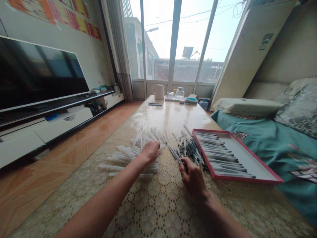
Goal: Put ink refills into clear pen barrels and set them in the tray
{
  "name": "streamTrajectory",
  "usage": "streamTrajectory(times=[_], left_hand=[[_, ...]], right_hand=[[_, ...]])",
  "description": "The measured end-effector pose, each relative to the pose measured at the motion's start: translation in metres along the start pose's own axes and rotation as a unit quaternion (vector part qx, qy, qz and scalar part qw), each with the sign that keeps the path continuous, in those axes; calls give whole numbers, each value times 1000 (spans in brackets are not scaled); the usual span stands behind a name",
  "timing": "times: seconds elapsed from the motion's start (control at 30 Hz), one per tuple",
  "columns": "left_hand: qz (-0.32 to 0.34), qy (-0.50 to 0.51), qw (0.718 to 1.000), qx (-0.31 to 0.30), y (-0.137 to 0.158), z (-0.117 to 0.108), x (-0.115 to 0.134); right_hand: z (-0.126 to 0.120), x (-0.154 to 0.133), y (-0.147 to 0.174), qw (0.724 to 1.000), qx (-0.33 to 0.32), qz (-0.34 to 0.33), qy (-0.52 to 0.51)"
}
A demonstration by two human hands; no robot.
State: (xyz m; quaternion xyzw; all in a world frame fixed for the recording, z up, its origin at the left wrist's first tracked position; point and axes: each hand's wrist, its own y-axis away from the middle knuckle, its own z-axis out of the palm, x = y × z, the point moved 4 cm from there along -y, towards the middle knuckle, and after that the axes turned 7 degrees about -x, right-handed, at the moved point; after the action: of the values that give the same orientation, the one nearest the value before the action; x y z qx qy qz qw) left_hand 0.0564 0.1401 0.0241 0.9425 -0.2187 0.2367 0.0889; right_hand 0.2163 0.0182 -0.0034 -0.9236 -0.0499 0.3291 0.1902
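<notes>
My left hand is closed, knuckles up, at the right side of a spread of whitish translucent pen barrels. What its fingers hold, if anything, is hidden. My right hand is closed, with thumb and forefinger pinched on the near end of a slim grey pen that points away to the left. Just beyond that hand lies a heap of black pen caps mixed with thin dark sticks. To its right, a shallow pink-rimmed box holds a row of clear pens with dark ends.
The long table has a patterned cover. At its far end stand a light pitcher, a glass jar and a tissue pack. A sofa borders the right side; a television is at left.
</notes>
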Motion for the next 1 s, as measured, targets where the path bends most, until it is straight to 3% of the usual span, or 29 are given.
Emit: streamTrajectory(times=[0.2,0.33,0.47,0.57,0.67,0.7,0.77,0.83,0.9,1.0], left_hand=[[22,-10,1000,-17,-3,-3,1],[47,27,999,3,3,-6,5],[59,129,987,76,17,-14,10],[44,237,962,131,39,-18,6],[25,328,933,147,68,-13,-1],[13,371,917,147,78,-9,-5],[-44,564,811,145,94,2,-16],[-79,658,732,157,105,11,-23],[-87,687,703,165,110,16,-26],[-81,699,692,161,111,20,-25]], right_hand=[[0,0,-1,1000,-5,-4,-8],[-1,-2,-1,1000,-3,-12,-2],[-2,-7,0,1000,4,-20,5],[-3,-12,2,999,4,-36,13],[-5,-24,5,996,-8,-85,22],[-6,-28,6,994,-16,-103,23],[-8,-37,9,990,-29,-133,29],[-10,-43,11,987,-41,-149,39],[-10,-47,13,986,-47,-151,49],[-8,-47,14,986,-56,-149,52]])
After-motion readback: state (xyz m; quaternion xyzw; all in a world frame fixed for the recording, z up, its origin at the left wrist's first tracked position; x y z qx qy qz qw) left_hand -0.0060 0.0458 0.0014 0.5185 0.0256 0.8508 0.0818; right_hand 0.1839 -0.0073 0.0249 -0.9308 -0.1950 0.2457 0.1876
